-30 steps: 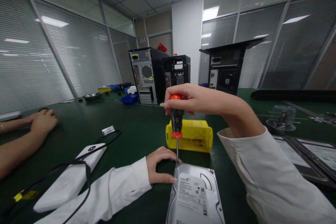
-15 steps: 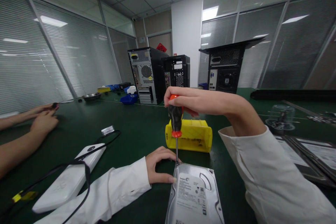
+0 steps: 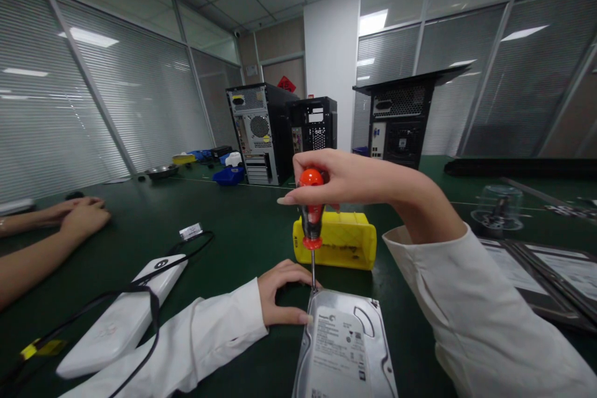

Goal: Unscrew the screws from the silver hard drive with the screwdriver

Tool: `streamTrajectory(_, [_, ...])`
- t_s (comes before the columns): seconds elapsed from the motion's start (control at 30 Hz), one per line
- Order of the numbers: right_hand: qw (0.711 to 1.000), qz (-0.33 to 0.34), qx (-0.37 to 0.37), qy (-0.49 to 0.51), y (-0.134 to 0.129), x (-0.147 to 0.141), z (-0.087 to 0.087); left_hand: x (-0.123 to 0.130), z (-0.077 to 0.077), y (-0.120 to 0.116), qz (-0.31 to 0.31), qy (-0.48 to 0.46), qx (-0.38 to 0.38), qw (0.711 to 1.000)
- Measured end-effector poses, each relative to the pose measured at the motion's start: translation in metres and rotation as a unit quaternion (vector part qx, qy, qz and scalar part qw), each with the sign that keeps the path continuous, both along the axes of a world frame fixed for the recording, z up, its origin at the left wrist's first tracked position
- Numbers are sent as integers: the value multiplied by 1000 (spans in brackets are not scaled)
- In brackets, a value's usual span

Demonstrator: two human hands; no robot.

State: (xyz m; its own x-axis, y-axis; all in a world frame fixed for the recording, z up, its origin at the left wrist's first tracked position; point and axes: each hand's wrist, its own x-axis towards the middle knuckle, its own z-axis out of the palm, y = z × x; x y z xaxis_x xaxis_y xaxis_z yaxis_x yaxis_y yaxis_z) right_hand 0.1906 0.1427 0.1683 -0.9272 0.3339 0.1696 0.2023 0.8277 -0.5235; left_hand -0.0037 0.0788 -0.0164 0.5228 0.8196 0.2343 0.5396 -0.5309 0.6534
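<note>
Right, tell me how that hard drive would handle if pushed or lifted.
The hard drive looks stiff, with an unbent metal case. That metal probably makes it heavy for its size. Lying flat, it seems unlikely to tip.

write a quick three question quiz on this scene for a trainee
1. Which hand grips the screwdriver?
2. True or false: the left hand is by the left edge of the drive.
3. What colour is the bin just beyond the drive: a) blue, b) yellow, c) red?

Key: 1. the right hand; 2. true; 3. b
</note>
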Motion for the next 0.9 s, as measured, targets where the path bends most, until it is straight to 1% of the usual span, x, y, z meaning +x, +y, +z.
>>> streamTrajectory(0.1, [1000,-7,7,8,-1,-1,0,0,-1,0,0,-4,8,1000])
streamTrajectory(0.23, [1000,-5,12,-6,0,-2,0,1,0,-1,-2,-5,11,1000])
streamTrajectory(0.3, [1000,2,25,-13,0,-2,0,2,1,-1,0,-4,10,1000])
streamTrajectory(0.43, [1000,18,18,-17,0,0,1,2,2,-2,1,0,9,1000])
streamTrajectory(0.53, [1000,-4,28,-9,0,1,0,1,1,-1,-2,-1,10,1000])
streamTrajectory(0.63, [1000,-13,11,-5,1,0,-1,0,-1,0,-5,-1,5,1000])
streamTrajectory(0.8, [999,15,-32,-12,4,-1,-2,0,-2,1,-3,-8,10,1000])
streamTrajectory(0.9, [999,18,-49,3,6,-1,-2,0,-2,0,-4,-8,16,1000])
